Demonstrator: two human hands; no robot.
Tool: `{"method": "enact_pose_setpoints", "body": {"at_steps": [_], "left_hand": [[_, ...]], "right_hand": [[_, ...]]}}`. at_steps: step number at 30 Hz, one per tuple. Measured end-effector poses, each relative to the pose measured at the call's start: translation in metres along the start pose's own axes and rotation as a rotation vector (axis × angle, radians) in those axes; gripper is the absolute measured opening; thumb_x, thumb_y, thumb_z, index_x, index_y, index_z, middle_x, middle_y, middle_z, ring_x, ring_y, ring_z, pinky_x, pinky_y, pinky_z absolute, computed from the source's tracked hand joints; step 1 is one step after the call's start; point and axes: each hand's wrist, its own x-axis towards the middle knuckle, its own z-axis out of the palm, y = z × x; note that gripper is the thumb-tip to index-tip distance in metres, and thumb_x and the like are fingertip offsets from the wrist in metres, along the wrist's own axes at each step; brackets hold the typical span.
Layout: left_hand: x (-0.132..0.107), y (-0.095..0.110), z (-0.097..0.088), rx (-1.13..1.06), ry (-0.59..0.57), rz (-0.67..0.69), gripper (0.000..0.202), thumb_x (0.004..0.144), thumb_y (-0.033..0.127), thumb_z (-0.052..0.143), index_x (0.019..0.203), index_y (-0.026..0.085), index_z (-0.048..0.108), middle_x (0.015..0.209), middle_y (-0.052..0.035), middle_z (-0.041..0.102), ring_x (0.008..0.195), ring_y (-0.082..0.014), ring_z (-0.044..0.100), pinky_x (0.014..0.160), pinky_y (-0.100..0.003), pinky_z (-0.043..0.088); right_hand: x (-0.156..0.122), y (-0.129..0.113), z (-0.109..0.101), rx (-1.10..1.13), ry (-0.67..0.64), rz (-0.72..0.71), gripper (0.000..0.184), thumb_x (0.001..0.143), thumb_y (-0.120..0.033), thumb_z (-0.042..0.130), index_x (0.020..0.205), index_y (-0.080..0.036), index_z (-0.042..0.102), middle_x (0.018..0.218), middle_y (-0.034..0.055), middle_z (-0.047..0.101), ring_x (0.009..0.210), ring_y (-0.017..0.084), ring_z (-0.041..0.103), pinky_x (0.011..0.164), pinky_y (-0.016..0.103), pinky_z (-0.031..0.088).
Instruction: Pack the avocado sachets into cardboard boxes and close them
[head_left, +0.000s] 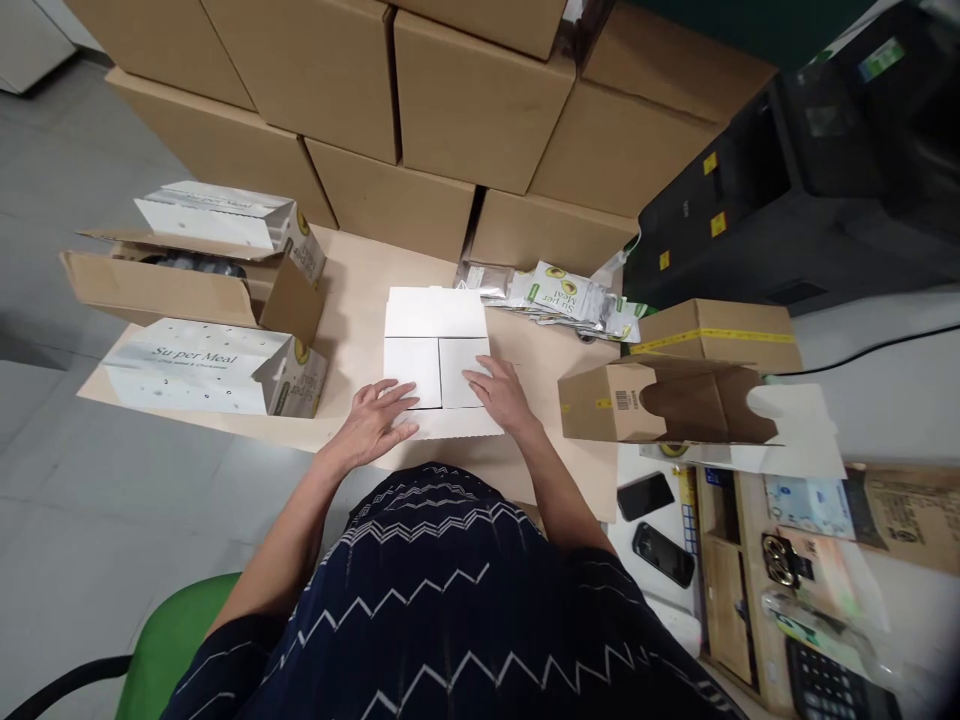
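A flat white carton blank (pixel 435 345) lies on the wooden table (pixel 360 280) in front of me, its two small flaps folded toward the near side. My left hand (pixel 375 425) rests flat on the near left flap with fingers spread. On the near right flap my right hand (pixel 501 395) presses down, fingers stretched out. Neither hand holds anything.
Two white "Super Meal" cartons (pixel 217 365) and an open brown box (pixel 187 285) sit at the left. Snack pouches (pixel 559 295) lie at the back. A brown box (pixel 660 400) lies on its side at the right, near two phones (pixel 652 520). Stacked cardboard boxes (pixel 450 100) stand behind.
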Motion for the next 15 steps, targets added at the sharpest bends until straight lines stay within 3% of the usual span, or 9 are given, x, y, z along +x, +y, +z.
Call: {"method": "enact_pose_setpoints", "body": {"at_steps": [4,6,8,12,15], "left_hand": [[-0.007,-0.006,-0.01,0.008,-0.159,0.014,0.081,0.07,0.063,0.077,0.141,0.034,0.053,0.158,-0.0069,0.04,0.15,-0.0361,0.023,0.121,-0.063,0.011],[-0.008,-0.012,-0.013,-0.03,-0.174,0.026,0.079,0.07,0.057,0.08,0.141,0.036,0.053,0.157,-0.0064,0.042,0.151,-0.0343,0.024,0.121,-0.063,0.011],[-0.006,-0.02,-0.014,-0.103,-0.146,0.05,0.062,0.078,0.049,0.075,0.136,0.035,0.058,0.153,-0.0059,0.047,0.15,-0.0315,0.028,0.121,-0.06,0.019],[0.007,-0.028,-0.006,-0.252,0.111,0.057,0.03,0.088,0.044,0.065,0.114,0.029,0.073,0.123,-0.0078,0.07,0.13,-0.0276,0.052,0.112,-0.051,0.04],[0.019,-0.028,0.007,-0.232,0.341,-0.03,0.032,0.086,0.047,0.068,0.111,0.027,0.073,0.11,-0.008,0.072,0.116,-0.027,0.058,0.108,-0.049,0.043]], "right_hand": [[-0.01,0.01,-0.015,0.136,-0.186,-0.065,0.045,0.095,-0.019,0.045,0.134,-0.029,0.064,0.159,-0.0007,0.038,0.144,0.024,0.039,0.121,0.047,0.032],[-0.017,0.016,-0.023,0.213,-0.256,-0.073,0.05,0.092,-0.016,0.045,0.137,-0.03,0.061,0.16,-0.0023,0.036,0.146,0.021,0.037,0.121,0.045,0.032],[-0.024,0.02,-0.031,0.277,-0.32,-0.078,0.052,0.09,-0.017,0.05,0.139,-0.031,0.059,0.16,-0.0024,0.035,0.147,0.02,0.036,0.121,0.045,0.032],[-0.031,0.021,-0.037,0.362,-0.354,-0.071,0.051,0.084,-0.029,0.065,0.135,-0.029,0.062,0.16,0.0023,0.036,0.145,0.025,0.038,0.117,0.045,0.036],[-0.025,0.018,-0.026,0.349,-0.131,0.007,0.04,0.086,-0.034,0.065,0.126,-0.025,0.067,0.145,0.007,0.056,0.134,0.026,0.05,0.115,0.047,0.036]]}}
